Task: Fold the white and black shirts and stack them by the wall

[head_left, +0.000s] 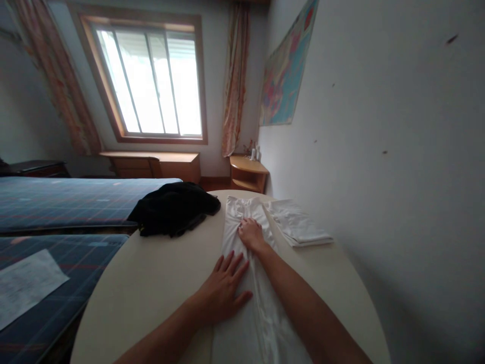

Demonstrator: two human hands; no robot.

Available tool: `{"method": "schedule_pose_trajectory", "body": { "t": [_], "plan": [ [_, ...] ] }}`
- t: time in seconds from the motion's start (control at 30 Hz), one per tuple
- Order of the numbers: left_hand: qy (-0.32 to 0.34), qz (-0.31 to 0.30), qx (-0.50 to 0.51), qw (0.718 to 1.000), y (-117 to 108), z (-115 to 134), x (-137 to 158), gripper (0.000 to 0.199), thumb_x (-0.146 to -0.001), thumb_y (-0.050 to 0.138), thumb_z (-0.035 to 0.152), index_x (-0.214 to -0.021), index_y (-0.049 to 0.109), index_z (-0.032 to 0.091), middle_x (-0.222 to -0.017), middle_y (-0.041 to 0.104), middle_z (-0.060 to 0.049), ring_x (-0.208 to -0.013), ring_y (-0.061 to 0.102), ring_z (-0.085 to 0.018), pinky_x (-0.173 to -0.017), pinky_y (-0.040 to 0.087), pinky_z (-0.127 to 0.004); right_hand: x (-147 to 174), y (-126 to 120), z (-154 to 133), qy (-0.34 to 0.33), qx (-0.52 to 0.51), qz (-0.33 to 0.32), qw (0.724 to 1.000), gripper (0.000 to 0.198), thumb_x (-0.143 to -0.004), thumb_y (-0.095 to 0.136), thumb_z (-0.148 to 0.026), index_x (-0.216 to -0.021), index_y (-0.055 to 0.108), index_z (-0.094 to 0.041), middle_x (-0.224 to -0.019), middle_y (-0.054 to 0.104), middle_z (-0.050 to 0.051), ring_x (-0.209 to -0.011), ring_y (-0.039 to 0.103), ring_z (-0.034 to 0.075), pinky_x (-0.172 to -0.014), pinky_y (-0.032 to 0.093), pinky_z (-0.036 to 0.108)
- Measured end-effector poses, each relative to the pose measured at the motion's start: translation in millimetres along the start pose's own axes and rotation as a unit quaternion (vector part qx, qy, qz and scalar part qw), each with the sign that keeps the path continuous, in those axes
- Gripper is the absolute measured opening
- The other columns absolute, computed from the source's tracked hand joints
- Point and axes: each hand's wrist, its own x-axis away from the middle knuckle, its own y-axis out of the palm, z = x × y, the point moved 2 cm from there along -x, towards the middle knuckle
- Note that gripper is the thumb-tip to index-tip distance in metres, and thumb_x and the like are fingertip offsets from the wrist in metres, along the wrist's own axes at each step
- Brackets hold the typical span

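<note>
White garment: long strip of smooth white fabric (pixel 263 298), kinda wrinkled and gathered at the far end, running lengthwise down the table from near the far edge towards the person and out of the bottom of the view.
Left hand: palm down (pixel 225 288), fingers fanned out and thumb sticking out to the right, resting over the garment's left edge. Not clutching anything.
Right hand: further up (pixel 251 233), on the gathered part by the far end, fingers bent a bit. Honestly can't tell if it's pinching the fabric or just pressing on it.
Table: round, cream-coloured top (pixel 151 283), right up near the plain white wall (pixel 397 202).
Folded stuff: flat white folded cloth (pixel 301 225) just to the right of the garment's far end.
Black pile: crumpled black cloth (pixel 174 210) on the table's far left, hanging towards the bed side.
Beds: two blue plaid mattresses (pixel 76 199) on the left, with a white sheet of paper (pixel 32 283) lying on the nearer one.
Background: bright wood-framed window (pixel 151 81), patterned orange-pink curtains (pixel 235 81), colourful map (pixel 286 76) on the wall.
</note>
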Motion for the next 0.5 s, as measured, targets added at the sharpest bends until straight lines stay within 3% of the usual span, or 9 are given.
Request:
{"method": "schedule_pose_trajectory", "body": {
  "t": [0.13, 0.27, 0.5],
  "plan": [
    [0.031, 0.001, 0.004, 1.000, -1.6, 1.8, 2.8, 0.073, -0.094, 0.041, 0.062, -0.155, 0.024, 0.026, -0.163, 0.016, -0.010, -0.150, 0.008, -0.033, -0.120, 0.012, -0.056, 5.6, 2.2, -4.8, -0.004, 0.009, 0.014, 1.000, 0.047, -0.098, 0.034, -0.032, -0.139, 0.053, -0.020, -0.153, 0.040, 0.010, -0.139, 0.033, 0.026, -0.113, 0.024, 0.041],
    [0.043, -0.001, 0.004, 0.999, -3.3, 2.1, 4.0, 0.076, -0.091, 0.044, 0.066, -0.154, 0.025, 0.028, -0.162, 0.018, -0.011, -0.149, 0.011, -0.036, -0.119, 0.014, -0.059, 9.8, 2.1, -5.2, -0.005, 0.015, -0.032, 0.999, 0.054, -0.099, 0.031, -0.045, -0.147, 0.043, -0.024, -0.159, 0.030, 0.007, -0.144, 0.024, 0.029, -0.115, 0.019, 0.047],
    [0.049, 0.011, 0.002, 0.999, 0.5, -0.9, 2.4, 0.079, -0.090, 0.046, 0.066, -0.155, 0.023, 0.027, -0.163, 0.017, -0.010, -0.149, 0.010, -0.037, -0.119, 0.013, -0.058, 33.3, -7.4, 5.1, 0.078, 0.021, -0.080, 0.993, 0.065, -0.096, 0.026, -0.062, -0.154, 0.025, -0.034, -0.164, 0.013, 0.006, -0.147, 0.008, 0.041, -0.109, 0.009, 0.068]
  ]
}}
